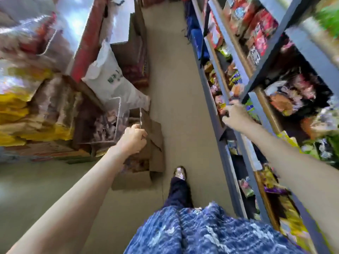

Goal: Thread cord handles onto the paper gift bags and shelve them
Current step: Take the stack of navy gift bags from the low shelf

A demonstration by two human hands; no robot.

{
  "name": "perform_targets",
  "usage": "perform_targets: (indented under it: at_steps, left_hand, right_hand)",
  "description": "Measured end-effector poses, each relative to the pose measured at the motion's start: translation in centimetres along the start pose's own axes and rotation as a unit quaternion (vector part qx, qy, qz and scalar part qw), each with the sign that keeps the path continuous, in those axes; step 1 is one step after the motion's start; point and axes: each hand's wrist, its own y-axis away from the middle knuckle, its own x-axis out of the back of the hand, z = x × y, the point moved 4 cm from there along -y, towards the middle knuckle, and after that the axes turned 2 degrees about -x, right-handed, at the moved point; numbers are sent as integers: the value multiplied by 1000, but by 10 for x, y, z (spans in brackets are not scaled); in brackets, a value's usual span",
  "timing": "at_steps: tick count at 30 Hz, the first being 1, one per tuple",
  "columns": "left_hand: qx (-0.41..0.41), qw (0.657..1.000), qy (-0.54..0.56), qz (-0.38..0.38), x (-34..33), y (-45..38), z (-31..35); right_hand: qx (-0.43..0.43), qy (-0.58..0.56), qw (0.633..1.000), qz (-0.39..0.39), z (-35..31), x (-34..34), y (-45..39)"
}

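Note:
No paper gift bag or cord handle can be made out; the view is blurred by motion. My left hand reaches forward and its fingers curl on the near corner of a clear plastic bin holding small brownish items. My right hand is stretched to the right and grips the front edge of the blue metal shelf rack. I stand in a narrow shop aisle, with my foot on the floor between both hands.
An open cardboard box sits on the floor under the bin. A white sack, more cartons and yellow packets are stacked on the left. Snack packets fill the rack on the right. The beige floor runs ahead.

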Motion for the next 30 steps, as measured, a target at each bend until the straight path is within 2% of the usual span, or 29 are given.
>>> perform_targets:
  at_steps: [5, 9, 11, 14, 17, 21, 25, 30]
  left_hand:
    - [4, 1000, 28, -12, 69, -157, -27]
    - [-35, 996, 73, 27, 135, -279, -24]
    - [-48, 997, 47, 39, 157, -340, -23]
    - [-93, 996, 11, 14, 173, -429, -24]
    - [-54, 998, -7, -15, 198, -523, -47]
    - [6, 1000, 22, 15, 259, -639, -73]
    - [19, 999, 29, 39, 301, -750, -97]
    - [5, 1000, 0, 26, 324, -917, -141]
  right_hand:
    - [-7, 4, 1000, 24, -46, 36, -147]
    - [-23, -20, 996, 80, -72, 74, -258]
    - [-38, -10, 995, 91, -75, 83, -324]
    - [-31, 3, 998, 61, -77, 87, -429]
    - [-25, 9, 999, 25, -90, 98, -532]
    - [-28, 5, 1000, 2, -128, 124, -660]
    - [30, 1, 1000, -5, -174, 136, -797]
    - [-1, 36, 999, -19, -205, 140, -966]
